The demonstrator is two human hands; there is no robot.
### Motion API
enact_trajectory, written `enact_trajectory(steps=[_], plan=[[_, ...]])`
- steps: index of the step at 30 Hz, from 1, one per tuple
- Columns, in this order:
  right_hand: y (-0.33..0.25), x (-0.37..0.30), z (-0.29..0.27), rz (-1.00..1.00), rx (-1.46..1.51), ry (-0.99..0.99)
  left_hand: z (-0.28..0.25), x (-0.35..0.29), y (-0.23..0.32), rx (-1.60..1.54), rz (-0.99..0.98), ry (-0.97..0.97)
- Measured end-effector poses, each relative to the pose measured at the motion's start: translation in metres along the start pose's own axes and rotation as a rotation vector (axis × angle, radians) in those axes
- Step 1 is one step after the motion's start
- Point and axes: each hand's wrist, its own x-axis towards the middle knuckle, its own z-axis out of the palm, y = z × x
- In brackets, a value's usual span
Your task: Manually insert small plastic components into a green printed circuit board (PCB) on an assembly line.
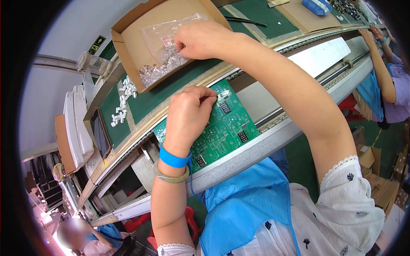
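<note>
My left hand (190, 113) is over a green circuit board (222, 132) with black digit displays (242, 135). Its thumb and forefinger are pinched together at the board's far part; whatever is between them is too small to make out. A blue wrist strap (174, 158) and a bangle (171, 176) circle that wrist. Across the rail, my right hand (205, 39) is inside a cardboard box (128, 55), fingers curled down at a heap of small clear plastic parts (164, 68). Its fingertips are partly hidden, so what they grip cannot be seen. A clear plastic bag (156, 36) lies beside it.
The board rests on a conveyor with a metal rail (252, 158) along its near side. White connectors (121, 106) lie left of the box. Black tweezers (245, 20) and a blue bin (317, 6) are farther right. Co-workers sit at the right and lower left.
</note>
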Motion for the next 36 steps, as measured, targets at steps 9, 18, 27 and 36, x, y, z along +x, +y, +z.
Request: enact_trajectory(steps=[9,18,27,36], plan=[[0.001,0.004,0.005,-0.013,-0.004,0.018,0.002,-0.001,0.0,0.042,0.076,0.026],[-0.006,0.007,0.006,-0.042,-0.015,0.021,-0.009,0.002,0.008,0.086,0.07,0.168],[-0.006,-0.012,-0.001,-0.083,0.234,0.292,-0.063,0.043,-0.042,0.373,-0.06,0.425],[-0.015,-0.115,-0.034,0.151,0.879,0.036,-0.07,0.07,-0.049,0.523,-0.194,0.174]])
